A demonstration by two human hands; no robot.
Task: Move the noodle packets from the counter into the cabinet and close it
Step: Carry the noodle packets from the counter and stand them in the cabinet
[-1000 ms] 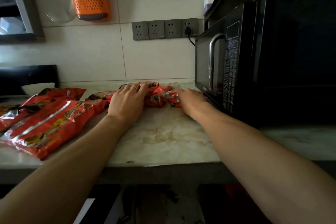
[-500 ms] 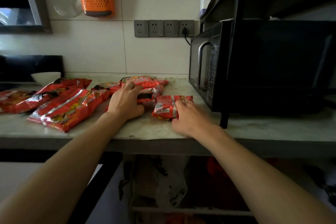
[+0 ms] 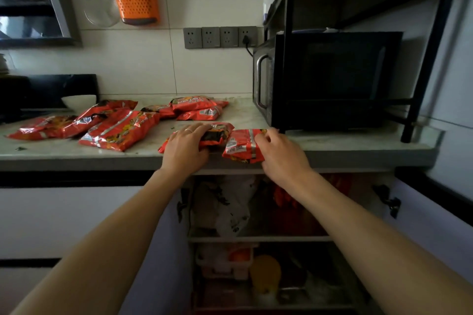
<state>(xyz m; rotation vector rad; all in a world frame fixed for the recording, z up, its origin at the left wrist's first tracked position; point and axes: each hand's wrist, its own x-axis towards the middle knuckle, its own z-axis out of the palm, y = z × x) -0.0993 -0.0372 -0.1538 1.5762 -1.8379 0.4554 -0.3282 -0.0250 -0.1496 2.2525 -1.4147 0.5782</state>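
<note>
From the head camera, the left hand [image 3: 186, 147] grips one noodle packet [image 3: 217, 134] and the right hand [image 3: 280, 155] pinches another packet [image 3: 240, 146], both at the counter [image 3: 332, 147] front edge, above the open cabinet [image 3: 258, 238]. More packets [image 3: 120, 130] lie behind. Since half a second ago, both held packets have slid nearer the edge.

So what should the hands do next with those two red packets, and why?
Probably lift both packets off the counter edge and lower them onto the top shelf of the open cabinet below. The left hand already holds one packet, and the right hand holds another at the front edge, right above the open doors.
</note>
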